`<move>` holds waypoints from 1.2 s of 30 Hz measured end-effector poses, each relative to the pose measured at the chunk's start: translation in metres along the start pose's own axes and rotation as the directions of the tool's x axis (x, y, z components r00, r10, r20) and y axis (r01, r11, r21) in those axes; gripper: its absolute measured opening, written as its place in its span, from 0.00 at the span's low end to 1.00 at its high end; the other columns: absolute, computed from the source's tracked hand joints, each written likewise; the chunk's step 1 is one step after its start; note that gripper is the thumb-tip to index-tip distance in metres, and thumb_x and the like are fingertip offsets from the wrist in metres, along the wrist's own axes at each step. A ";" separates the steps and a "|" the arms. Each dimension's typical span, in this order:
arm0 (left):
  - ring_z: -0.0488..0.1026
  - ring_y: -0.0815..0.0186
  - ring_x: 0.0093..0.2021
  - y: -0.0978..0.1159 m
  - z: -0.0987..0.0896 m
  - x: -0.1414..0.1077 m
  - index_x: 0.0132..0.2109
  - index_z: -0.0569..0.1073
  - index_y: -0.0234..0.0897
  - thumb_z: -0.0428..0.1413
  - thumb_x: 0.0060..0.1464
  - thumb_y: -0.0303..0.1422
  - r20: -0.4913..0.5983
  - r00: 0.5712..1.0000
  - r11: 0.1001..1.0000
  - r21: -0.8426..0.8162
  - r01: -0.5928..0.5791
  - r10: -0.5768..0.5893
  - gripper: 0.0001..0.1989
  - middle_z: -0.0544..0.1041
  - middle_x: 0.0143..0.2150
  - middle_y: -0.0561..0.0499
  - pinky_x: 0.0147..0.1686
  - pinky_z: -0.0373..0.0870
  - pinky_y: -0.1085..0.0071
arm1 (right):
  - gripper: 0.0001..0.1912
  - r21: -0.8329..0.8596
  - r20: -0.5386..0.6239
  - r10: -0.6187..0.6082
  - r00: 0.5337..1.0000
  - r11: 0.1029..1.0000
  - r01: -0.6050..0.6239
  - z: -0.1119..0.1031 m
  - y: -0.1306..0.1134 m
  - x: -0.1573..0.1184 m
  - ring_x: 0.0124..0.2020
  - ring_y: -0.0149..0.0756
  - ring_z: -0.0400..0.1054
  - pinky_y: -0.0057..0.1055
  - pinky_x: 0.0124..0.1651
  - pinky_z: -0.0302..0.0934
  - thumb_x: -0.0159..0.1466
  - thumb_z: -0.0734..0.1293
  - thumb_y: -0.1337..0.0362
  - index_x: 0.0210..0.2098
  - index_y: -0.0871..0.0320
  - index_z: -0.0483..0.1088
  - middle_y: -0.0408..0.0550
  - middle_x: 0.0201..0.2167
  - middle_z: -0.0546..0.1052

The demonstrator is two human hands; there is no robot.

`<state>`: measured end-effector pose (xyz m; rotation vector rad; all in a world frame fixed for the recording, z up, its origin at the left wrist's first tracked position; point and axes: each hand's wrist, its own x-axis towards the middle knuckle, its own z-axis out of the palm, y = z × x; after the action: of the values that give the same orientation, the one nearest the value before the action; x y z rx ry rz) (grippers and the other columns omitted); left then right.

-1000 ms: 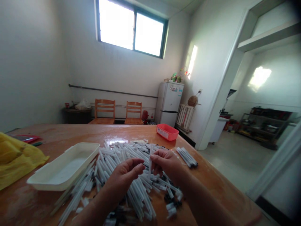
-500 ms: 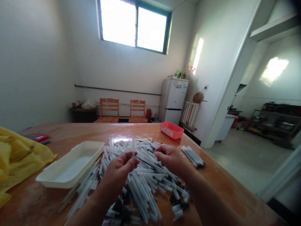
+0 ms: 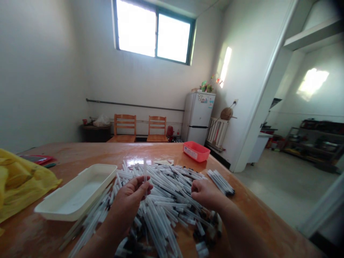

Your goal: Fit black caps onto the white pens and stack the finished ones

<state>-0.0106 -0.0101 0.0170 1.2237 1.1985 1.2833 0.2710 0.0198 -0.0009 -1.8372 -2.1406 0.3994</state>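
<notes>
Clear plastic tube [image 3: 145, 175] stands upright, pinched in the left hand [image 3: 129, 200]; the half-curled right hand [image 3: 206, 194] rests on the heap of pen barrels [image 3: 168, 200], which lies on the orange table [image 3: 67, 154] beside a white tray [image 3: 80, 195]. Farther off, the red crate [image 3: 196, 151] carries a white label too small to read.

No legible text. White label [image 3: 190, 152] on red plastic bin [image 3: 200, 154], stickers [image 3: 204, 100] on fridge [image 3: 197, 123]: too blurred.
</notes>
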 end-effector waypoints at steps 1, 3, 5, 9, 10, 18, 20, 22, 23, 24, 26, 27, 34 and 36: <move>0.71 0.64 0.36 0.001 0.000 0.000 0.52 0.72 0.34 0.59 0.55 0.44 0.000 1.000 1.000 0.003 0.002 -0.002 0.23 0.80 0.37 0.47 0.35 0.63 0.70 | 0.05 -0.011 0.011 0.008 1.000 1.000 -0.008 0.000 0.001 0.000 0.31 0.35 0.67 0.28 0.31 0.50 0.52 0.66 0.68 0.28 0.57 0.74 0.45 0.28 0.77; 0.71 0.64 0.35 0.001 0.001 -0.001 0.52 0.73 0.34 0.59 0.55 0.44 0.003 1.000 1.000 0.008 0.000 0.000 0.23 0.80 0.37 0.47 0.35 0.63 0.70 | 0.05 -0.021 0.033 0.021 0.999 1.000 -0.021 0.000 0.001 0.000 0.32 0.35 0.67 0.28 0.31 0.50 0.52 0.67 0.67 0.28 0.56 0.75 0.46 0.29 0.77; 0.72 0.64 0.35 0.001 0.001 0.000 0.51 0.73 0.34 0.59 0.54 0.44 0.004 1.000 1.000 0.008 0.001 -0.001 0.23 0.80 0.36 0.47 0.34 0.63 0.70 | 0.06 -0.017 0.057 0.035 0.998 0.999 -0.034 0.000 0.000 0.000 0.32 0.35 0.67 0.28 0.31 0.50 0.52 0.67 0.66 0.29 0.56 0.75 0.46 0.30 0.77; 0.72 0.64 0.35 -0.001 0.001 0.002 0.51 0.73 0.33 0.60 0.53 0.44 -0.001 1.000 1.000 0.002 0.009 -0.009 0.23 0.80 0.36 0.48 0.34 0.63 0.70 | 0.07 0.005 0.123 0.041 0.992 0.999 -0.042 0.004 -0.004 0.001 0.31 0.35 0.67 0.27 0.29 0.49 0.51 0.67 0.65 0.30 0.56 0.76 0.44 0.29 0.77; 0.72 0.64 0.35 -0.002 0.001 0.002 0.51 0.73 0.33 0.60 0.53 0.44 -0.003 1.000 1.000 0.003 0.009 -0.009 0.23 0.80 0.36 0.48 0.34 0.63 0.71 | 0.07 0.013 0.131 0.035 0.991 0.999 -0.037 0.006 -0.005 0.002 0.31 0.34 0.67 0.27 0.29 0.49 0.51 0.67 0.66 0.30 0.55 0.75 0.44 0.29 0.77; 0.73 0.64 0.35 0.000 0.001 0.000 0.50 0.74 0.34 0.61 0.52 0.45 -0.014 1.000 1.000 0.016 0.020 -0.020 0.24 0.80 0.36 0.48 0.34 0.64 0.71 | 0.08 0.046 0.088 0.003 0.996 0.999 -0.007 0.019 -0.012 0.007 0.32 0.33 0.67 0.26 0.30 0.49 0.53 0.65 0.67 0.32 0.57 0.75 0.44 0.30 0.77; 0.73 0.64 0.35 -0.001 0.002 0.000 0.49 0.75 0.34 0.61 0.51 0.46 -0.013 1.000 1.000 0.019 0.014 -0.014 0.24 0.80 0.36 0.48 0.35 0.65 0.71 | 0.08 0.066 0.042 -0.031 0.999 0.997 0.029 0.021 -0.016 0.006 0.31 0.33 0.67 0.27 0.30 0.49 0.54 0.64 0.67 0.32 0.57 0.74 0.44 0.30 0.77; 0.73 0.64 0.35 -0.002 0.003 0.000 0.48 0.76 0.35 0.61 0.51 0.46 -0.007 1.000 1.000 0.022 0.003 -0.003 0.23 0.80 0.35 0.49 0.36 0.65 0.70 | 0.08 0.095 0.011 -0.069 0.998 0.993 0.068 0.022 -0.020 0.005 0.31 0.33 0.67 0.27 0.31 0.49 0.55 0.64 0.67 0.32 0.57 0.74 0.44 0.29 0.77; 0.73 0.64 0.35 -0.003 0.003 0.000 0.48 0.76 0.35 0.61 0.51 0.46 -0.006 1.000 1.000 0.024 0.000 0.000 0.23 0.81 0.35 0.49 0.36 0.65 0.70 | 0.07 0.109 0.000 -0.086 0.996 0.990 0.086 0.022 -0.022 0.004 0.31 0.33 0.67 0.27 0.31 0.50 0.55 0.64 0.66 0.32 0.57 0.74 0.43 0.29 0.76; 0.74 0.64 0.35 -0.004 0.003 0.001 0.48 0.76 0.35 0.61 0.51 0.46 -0.010 1.000 1.000 0.027 0.001 -0.001 0.22 0.81 0.35 0.49 0.36 0.65 0.70 | 0.07 0.120 -0.013 -0.102 0.995 0.987 0.102 0.022 -0.023 0.004 0.31 0.33 0.67 0.27 0.31 0.50 0.55 0.65 0.66 0.32 0.57 0.74 0.43 0.28 0.76; 0.74 0.64 0.35 -0.005 0.003 0.002 0.48 0.76 0.35 0.61 0.52 0.47 -0.012 1.000 0.999 0.037 0.010 -0.010 0.22 0.81 0.35 0.49 0.35 0.65 0.70 | 0.05 0.141 -0.049 -0.129 0.990 0.981 0.135 0.021 -0.025 0.003 0.32 0.33 0.67 0.27 0.32 0.52 0.56 0.65 0.66 0.31 0.57 0.74 0.43 0.29 0.76; 0.74 0.64 0.35 -0.006 0.002 0.003 0.48 0.76 0.35 0.60 0.52 0.47 -0.005 1.000 0.999 0.045 0.017 -0.017 0.22 0.81 0.35 0.49 0.35 0.64 0.71 | 0.05 0.154 -0.073 -0.142 0.987 0.976 0.151 0.020 -0.025 0.003 0.32 0.33 0.67 0.26 0.33 0.52 0.56 0.66 0.66 0.30 0.57 0.74 0.43 0.29 0.76; 0.73 0.64 0.34 -0.009 0.003 0.003 0.50 0.74 0.35 0.58 0.55 0.46 0.109 0.992 0.992 0.117 0.051 -0.064 0.22 0.80 0.36 0.48 0.33 0.63 0.70 | 0.05 0.382 -0.182 -0.142 0.973 0.901 0.204 0.014 -0.027 0.002 0.29 0.32 0.65 0.26 0.32 0.54 0.58 0.65 0.65 0.28 0.59 0.71 0.41 0.25 0.73; 0.72 0.64 0.34 -0.008 0.005 0.001 0.50 0.74 0.35 0.57 0.55 0.45 0.150 0.985 0.989 0.134 0.069 -0.089 0.21 0.80 0.36 0.48 0.32 0.62 0.70 | 0.06 0.503 -0.187 -0.105 0.977 0.844 0.187 0.013 -0.028 0.002 0.26 0.31 0.63 0.27 0.30 0.55 0.60 0.65 0.63 0.29 0.58 0.69 0.41 0.24 0.73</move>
<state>-0.0055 -0.0080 0.0089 1.3300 1.2180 1.0455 0.2401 0.0176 -0.0022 -1.3427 -1.8192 0.6976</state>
